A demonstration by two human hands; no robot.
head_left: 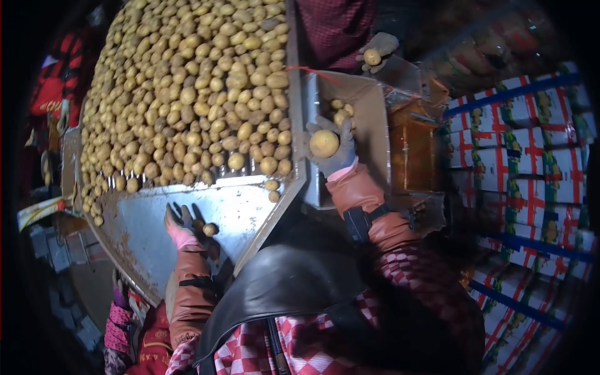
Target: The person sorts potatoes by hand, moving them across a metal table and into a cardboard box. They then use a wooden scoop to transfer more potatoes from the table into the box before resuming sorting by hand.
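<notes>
The right hand (331, 147), gloved, gripped one potato (324, 143) above the cardboard box (372, 134); the left hand (181, 226) lay spread beside a loose potato (210, 229) on the metal sorting chute (250, 206).

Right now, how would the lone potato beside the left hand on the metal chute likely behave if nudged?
The potato looks rounded and lies loose on the smooth, sloped metal chute, so it would probably roll. It seems firm and solid, unlikely to deform. The gloved left hand next to it could likely stop it.
</notes>
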